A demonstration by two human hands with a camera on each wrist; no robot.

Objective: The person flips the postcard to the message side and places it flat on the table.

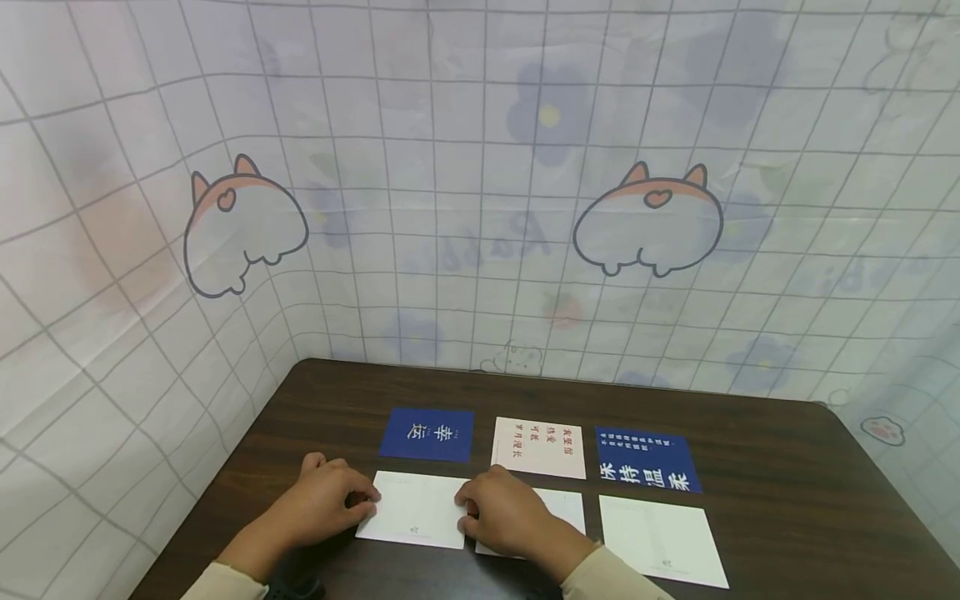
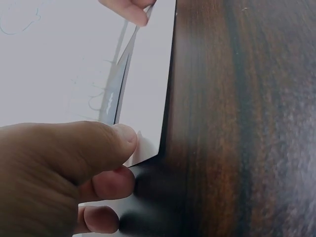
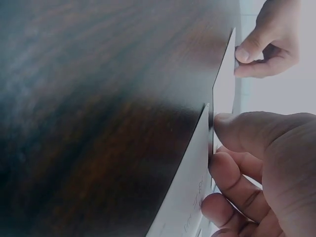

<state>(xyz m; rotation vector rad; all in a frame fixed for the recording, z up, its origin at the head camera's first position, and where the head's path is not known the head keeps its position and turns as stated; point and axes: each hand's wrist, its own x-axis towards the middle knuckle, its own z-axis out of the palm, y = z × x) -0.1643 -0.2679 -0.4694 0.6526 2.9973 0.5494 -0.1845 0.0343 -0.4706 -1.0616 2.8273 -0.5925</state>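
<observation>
A white card (image 1: pixel 416 510) with a tiny printed mark lies at the front left of the dark table, between both hands. My left hand (image 1: pixel 324 502) pinches its left edge; in the left wrist view the thumb (image 2: pixel 126 138) is on top at a corner. On the opposite edge, my right hand (image 1: pixel 508 510) pinches the card between thumb and fingertips. Partly hidden beneath that hand is a second white card (image 1: pixel 567 507). The right wrist view shows the held card (image 3: pixel 225 81) stretching from the right hand to the left one.
Behind stand a blue card (image 1: pixel 427 448) with white characters, a pale pink card (image 1: pixel 538 447) with red characters and another blue card (image 1: pixel 648 458). A third white card (image 1: pixel 662 540) lies front right. A patterned curtain (image 1: pixel 450 167) borders the table (image 1: pixel 810 500).
</observation>
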